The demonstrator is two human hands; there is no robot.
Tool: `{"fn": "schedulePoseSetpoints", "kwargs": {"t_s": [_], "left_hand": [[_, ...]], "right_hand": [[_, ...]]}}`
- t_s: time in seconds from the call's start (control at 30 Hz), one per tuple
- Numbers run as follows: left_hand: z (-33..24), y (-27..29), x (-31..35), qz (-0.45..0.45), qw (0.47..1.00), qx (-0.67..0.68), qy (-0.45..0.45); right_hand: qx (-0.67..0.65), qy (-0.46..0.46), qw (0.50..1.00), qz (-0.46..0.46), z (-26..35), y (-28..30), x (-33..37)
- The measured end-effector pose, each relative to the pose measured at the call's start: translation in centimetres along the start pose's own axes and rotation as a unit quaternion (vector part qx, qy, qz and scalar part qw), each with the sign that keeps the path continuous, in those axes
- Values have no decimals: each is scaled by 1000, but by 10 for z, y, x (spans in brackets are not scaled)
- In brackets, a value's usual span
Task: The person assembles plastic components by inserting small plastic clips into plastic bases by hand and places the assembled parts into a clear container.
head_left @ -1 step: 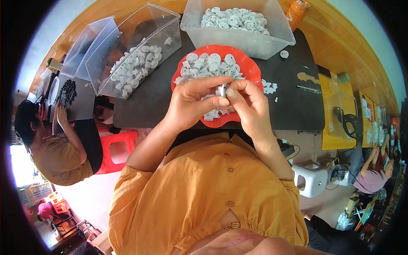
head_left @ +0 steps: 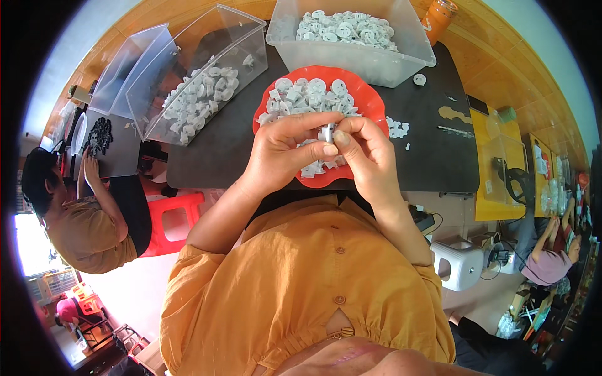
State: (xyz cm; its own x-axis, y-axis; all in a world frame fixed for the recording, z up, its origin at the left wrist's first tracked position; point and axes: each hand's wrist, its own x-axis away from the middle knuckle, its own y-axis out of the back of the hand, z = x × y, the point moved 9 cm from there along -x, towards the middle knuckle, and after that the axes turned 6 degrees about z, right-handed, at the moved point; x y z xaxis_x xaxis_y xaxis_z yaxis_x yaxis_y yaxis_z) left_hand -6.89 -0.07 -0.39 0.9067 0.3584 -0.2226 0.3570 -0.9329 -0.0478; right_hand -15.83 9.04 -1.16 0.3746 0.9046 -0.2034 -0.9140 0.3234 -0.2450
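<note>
Between my two hands, over a red scalloped tray point(head_left: 369, 94), is a small white plastic part point(head_left: 327, 133) with a round disc. My left hand point(head_left: 285, 147) pinches it between thumb and forefinger from the left. My right hand point(head_left: 369, 150) closes its thumb and fingertips on its right side. Fingertips hide much of the part. Beneath and beyond my hands, the tray holds a heap of similar white plastic parts point(head_left: 307, 97), some with round slotted faces.
A clear bin point(head_left: 251, 37) of white parts stands at left, a larger bin point(head_left: 351, 53) behind the tray. Small white pieces point(head_left: 397, 128) and one loose disc point(head_left: 419, 79) lie on the dark table point(head_left: 439, 163). An orange can point(head_left: 439, 22) stands far right. A co-worker point(head_left: 94, 219) sits left.
</note>
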Motion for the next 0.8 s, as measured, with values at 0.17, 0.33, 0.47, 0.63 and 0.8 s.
{"fn": "schedulePoseSetpoints", "kwargs": {"t_s": [0.17, 0.33, 0.47, 0.63, 0.8], "left_hand": [[0, -2, 0, -16, 999, -27, -29], [-33, 38, 8, -112, 968, -205, -91], [-93, 138, 22, -294, 870, -372, -132], [-105, 218, 16, -331, 725, -603, 23], [-101, 115, -1, -199, 755, -606, -153]], "right_hand": [[88, 36, 995, -25, -4, 3, 0], [108, 23, 992, -56, 3, 34, 15], [464, 56, 866, -177, 23, 126, 52], [677, 91, 729, -55, 18, 118, 70], [655, 118, 746, 25, 15, 108, 96]]}}
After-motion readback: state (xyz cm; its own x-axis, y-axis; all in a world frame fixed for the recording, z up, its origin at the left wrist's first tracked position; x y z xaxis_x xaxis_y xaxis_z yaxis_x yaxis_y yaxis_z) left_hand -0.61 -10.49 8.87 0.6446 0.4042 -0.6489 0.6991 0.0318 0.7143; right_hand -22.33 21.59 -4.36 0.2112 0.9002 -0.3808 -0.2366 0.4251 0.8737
